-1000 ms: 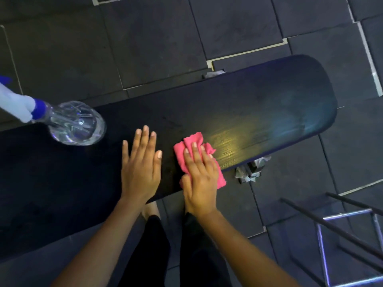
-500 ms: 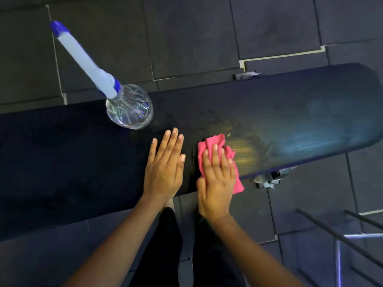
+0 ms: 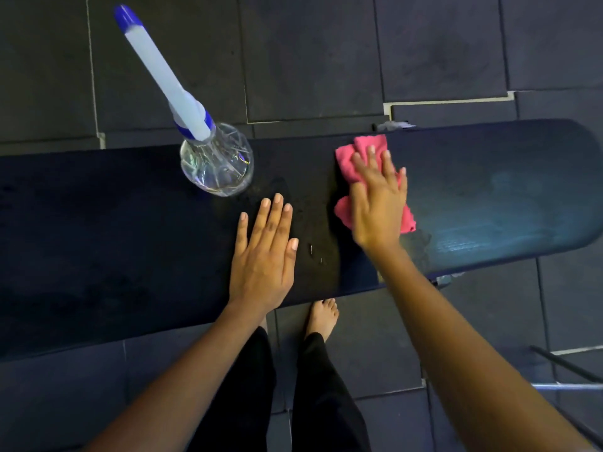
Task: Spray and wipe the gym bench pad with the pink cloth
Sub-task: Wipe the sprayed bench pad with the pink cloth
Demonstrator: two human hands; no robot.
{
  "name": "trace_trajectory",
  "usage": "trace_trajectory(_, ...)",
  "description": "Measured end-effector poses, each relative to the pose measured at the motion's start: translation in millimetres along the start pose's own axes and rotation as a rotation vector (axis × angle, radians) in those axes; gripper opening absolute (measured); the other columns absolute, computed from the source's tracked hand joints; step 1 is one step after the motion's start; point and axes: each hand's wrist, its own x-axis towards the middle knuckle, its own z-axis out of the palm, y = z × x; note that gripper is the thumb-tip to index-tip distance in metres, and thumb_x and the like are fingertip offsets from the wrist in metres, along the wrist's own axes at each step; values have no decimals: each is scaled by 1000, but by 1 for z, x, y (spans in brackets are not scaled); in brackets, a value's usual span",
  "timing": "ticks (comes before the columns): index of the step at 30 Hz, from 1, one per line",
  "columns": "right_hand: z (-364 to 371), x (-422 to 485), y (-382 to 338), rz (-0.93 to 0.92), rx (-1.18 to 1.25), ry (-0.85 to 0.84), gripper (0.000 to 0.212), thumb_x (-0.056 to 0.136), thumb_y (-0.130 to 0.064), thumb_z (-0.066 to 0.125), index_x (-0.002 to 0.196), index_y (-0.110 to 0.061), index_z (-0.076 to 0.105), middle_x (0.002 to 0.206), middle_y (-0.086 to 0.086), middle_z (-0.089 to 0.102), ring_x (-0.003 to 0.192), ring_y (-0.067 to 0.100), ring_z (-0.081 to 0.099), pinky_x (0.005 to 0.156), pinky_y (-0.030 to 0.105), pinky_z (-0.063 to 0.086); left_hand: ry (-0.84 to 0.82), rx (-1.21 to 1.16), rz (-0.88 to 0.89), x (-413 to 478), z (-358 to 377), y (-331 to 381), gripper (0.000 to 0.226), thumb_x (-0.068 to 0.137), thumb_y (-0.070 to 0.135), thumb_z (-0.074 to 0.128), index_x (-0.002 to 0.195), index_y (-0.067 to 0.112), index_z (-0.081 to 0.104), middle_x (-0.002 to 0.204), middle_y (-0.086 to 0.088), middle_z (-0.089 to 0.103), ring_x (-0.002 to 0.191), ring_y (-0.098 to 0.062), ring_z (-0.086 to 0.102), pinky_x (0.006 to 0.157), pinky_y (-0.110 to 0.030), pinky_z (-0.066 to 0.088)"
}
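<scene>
Item, as I read it: right hand (image 3: 375, 203) spread flat, pressing crumpled pink cloth (image 3: 352, 159) mid dark padded bench (image 3: 98, 249); left hand (image 3: 264, 256) flat, empty; clear blue-capped spray bottle (image 3: 217, 161) at ten o'clock risks toppling if swiped.

No legible txt, labels or nos. anywhere.

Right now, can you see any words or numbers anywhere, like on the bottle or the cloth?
No readable text anywhere in this view.
Spray bottle: clear body with a white and blue top, no label visible.
Pink cloth: plain, no tag or print showing.
Bench pad: plain dark surface, no brand mark seen.
Floor tiles: only pale seam lines, no signs.
</scene>
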Motion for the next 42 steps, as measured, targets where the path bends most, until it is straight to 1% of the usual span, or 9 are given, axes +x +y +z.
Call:
trace_trajectory(9,13,-96,9,-324,-185,-186,58,87,-22,41,145,-19,46,156,3,35,148,23,26,120,40,19,21,21,16,1,3,0,53,102,32,25,150,10,27,160,-6,21,149,-20,14,120,-48,14)
trace_trajectory(15,-6,-71,-18,-67,319,-39,51,90,-16,34,131,-23,63,126,-2,69,118,13,64,102,47,48,39,6,14,1,3,-1,53,101,31,27,149,9,30,159,-6,23,148,-20,16,120,-48,13)
trace_trajectory(18,-1,-15,-35,-120,384,55,49,92,-9,36,136,-13,58,144,3,53,140,21,43,116,42,35,37,17,22,2,4,0,55,100,33,28,150,9,29,160,-5,21,149,-19,14,120,-49,13)
trace_trajectory(23,32,33,-40,-427,-181,-348,70,85,-39,17,144,-21,48,158,0,34,150,22,22,121,45,16,154,-18,-96,-3,7,1,54,99,31,30,147,6,34,157,-9,28,147,-20,21,119,-44,18)
trace_trajectory(30,23,-28,-1,-589,-205,-400,62,89,-36,25,147,-23,44,158,0,32,149,20,25,112,50,32,202,-33,-112,-4,9,0,51,99,29,31,142,4,44,152,-11,38,143,-23,31,118,-42,18)
trace_trajectory(34,14,-53,4,-548,-82,-418,59,88,-35,27,139,-24,55,150,0,46,144,17,35,112,47,35,210,-36,-105,-4,8,-2,52,99,29,27,142,5,44,152,-11,38,143,-23,31,119,-39,14)
trace_trajectory(37,8,-36,-13,-422,96,-233,58,87,-30,27,134,-23,60,138,1,60,132,15,51,111,44,38,232,-53,-100,-5,10,-3,52,99,29,28,140,4,45,151,-11,39,143,-23,32,119,-38,14)
trace_trajectory(40,7,-5,-31,-352,-57,-42,57,92,-30,24,141,-26,52,153,-2,44,145,18,34,117,39,29,247,-45,-88,-5,12,-3,53,98,29,26,140,3,46,151,-12,39,143,-23,31,119,-38,13)
trace_trajectory(42,15,4,-33,-345,-174,-161,57,93,-32,26,147,-28,43,159,-3,32,150,21,22,119,39,21,245,-41,-86,-5,12,-3,54,98,29,25,139,2,46,151,-13,39,143,-24,32,119,-39,13)
